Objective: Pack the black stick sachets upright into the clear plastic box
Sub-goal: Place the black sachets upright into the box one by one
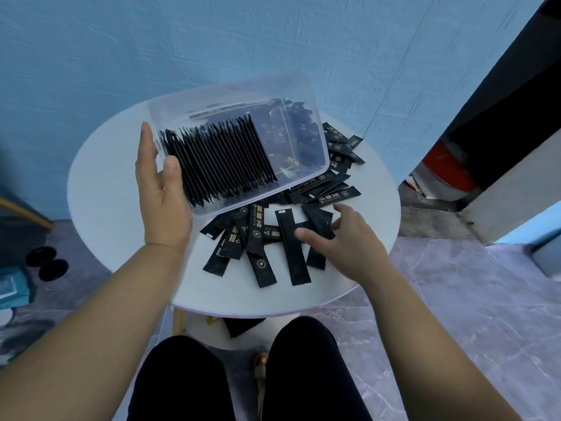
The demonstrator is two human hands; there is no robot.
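Note:
A clear plastic box (303, 95) is tilted toward me above the round white table (115, 208). A row of black stick sachets (218, 156) stands packed on edge inside its left part. My left hand (161, 192) grips the box's left end, thumb over the rim. Loose black sachets (258, 253) lie scattered on the table in front of and to the right of the box. My right hand (343, 238) reaches into this pile, its thumb and fingers closing on one sachet (318, 223); whether it is lifted I cannot tell.
More sachets (343, 147) lie behind the box at the right. A blue wall stands close behind the table. My knees sit under the near table edge. Two black discs (47, 264) lie on the grey floor at left. A dark doorway opens at right.

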